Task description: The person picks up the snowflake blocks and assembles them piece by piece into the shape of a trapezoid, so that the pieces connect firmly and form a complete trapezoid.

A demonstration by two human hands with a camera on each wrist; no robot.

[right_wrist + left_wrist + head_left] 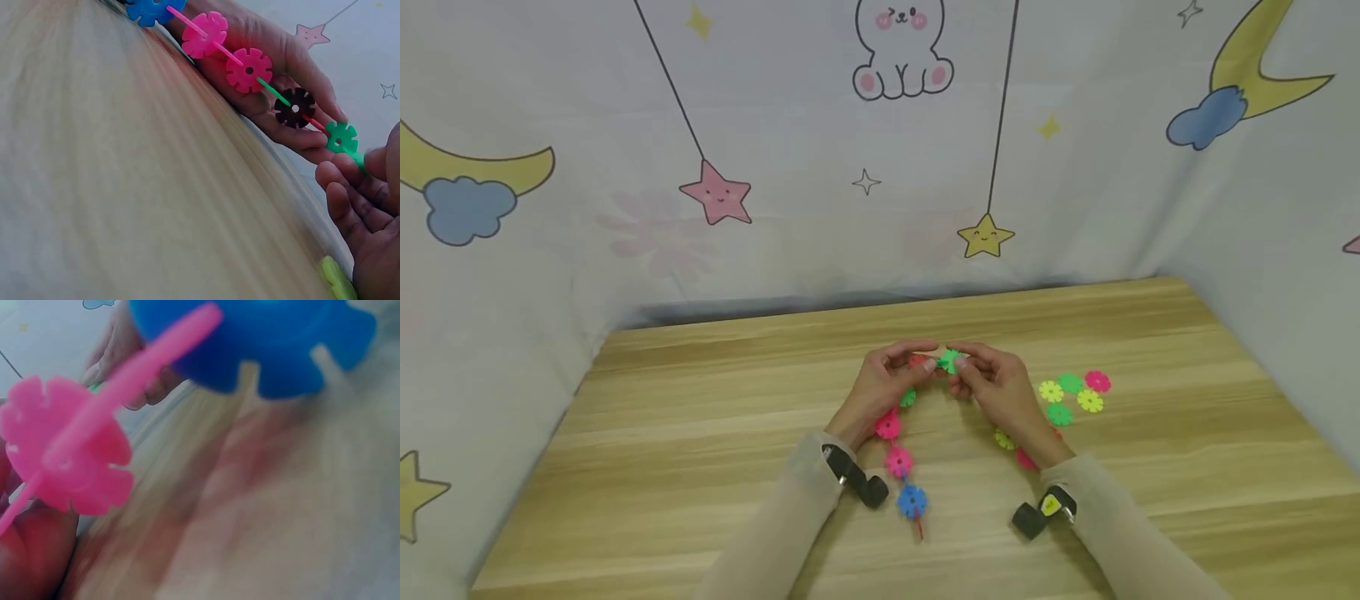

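Observation:
A cord threaded with flower-shaped plastic discs [249, 70] runs from a blue disc [913, 500] up past two pink ones to my hands at the table's middle. My left hand [917, 365] grips this string near its top, fingers curled under a dark red disc [295, 108] and a green disc [340, 137]. My right hand [967, 367] pinches the cord's green end [358, 160] just beyond that green disc [950, 361]. In the left wrist view a pink disc [69, 450] and the blue disc [262, 337] hang close and blurred on the pink cord [125, 381].
Several loose discs [1070, 396], yellow, green and pink, lie on the wooden table [700, 433] right of my right hand. Two more, yellow-green [1003, 439] and red [1026, 458], lie beneath my right wrist. Printed cloth walls [775, 167] close off the back and both sides.

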